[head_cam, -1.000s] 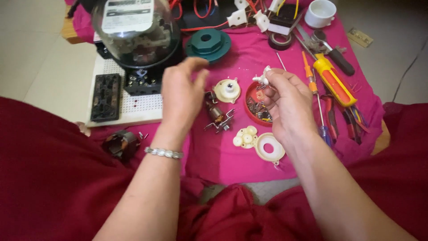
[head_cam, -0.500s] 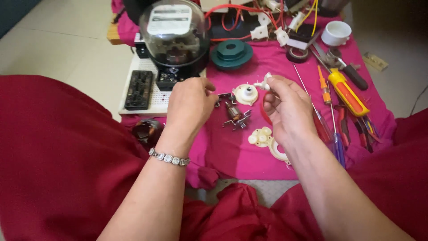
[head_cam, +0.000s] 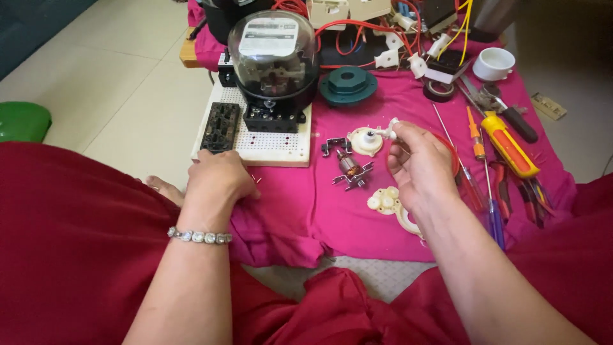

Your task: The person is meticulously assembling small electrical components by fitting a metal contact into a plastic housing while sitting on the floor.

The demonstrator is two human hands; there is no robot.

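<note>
The right hand [head_cam: 418, 167] pinches a small white plastic spindle [head_cam: 387, 130] above the pink cloth [head_cam: 300, 211]. The left hand [head_cam: 217, 179] rests curled at the white perforated board [head_cam: 268, 144]. The copper-wound motor armature [head_cam: 350, 169] and cream plastic gear plates [head_cam: 385, 202] lie loose, so reassembly looks unfinished.

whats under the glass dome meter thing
The glass dome meter sits on a white perforated board, beside a black block. The board lies on pink cloth; what is beneath the cloth is covered.

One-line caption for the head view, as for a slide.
Right hand pinches a small white part above a motor armature; left hand rests on pink cloth.
</note>
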